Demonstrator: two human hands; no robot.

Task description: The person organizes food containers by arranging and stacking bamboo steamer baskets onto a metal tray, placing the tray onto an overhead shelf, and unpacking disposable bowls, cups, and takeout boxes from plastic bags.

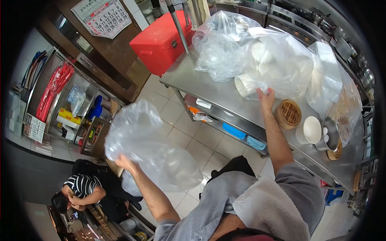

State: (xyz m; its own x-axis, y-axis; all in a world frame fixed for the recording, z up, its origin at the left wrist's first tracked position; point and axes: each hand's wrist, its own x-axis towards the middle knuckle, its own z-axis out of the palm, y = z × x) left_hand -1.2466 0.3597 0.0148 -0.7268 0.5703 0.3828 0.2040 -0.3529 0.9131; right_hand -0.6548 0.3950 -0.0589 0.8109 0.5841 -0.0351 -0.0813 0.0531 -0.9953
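My left hand (127, 164) is closed on a large clear plastic bag (140, 132), which hangs loose over the floor and looks empty. Out over the steel table, my right hand (266, 99) pinches the gathered edge of a clear plastic bag of white containers (287, 60). One white container (243, 86) shows at the bag's near end. Right of that hand stand a round bamboo steamer (288, 114), a white bowl (309, 131) and a metal bowl (330, 135) with white round items inside.
The steel table (193, 82) has a lower shelf with blue trays (234, 131). More plastic bags (223, 56) lie at its far end, near a red cooler box (159, 42). A person (86, 188) sits at lower left. Stoves (291, 22) line the back.
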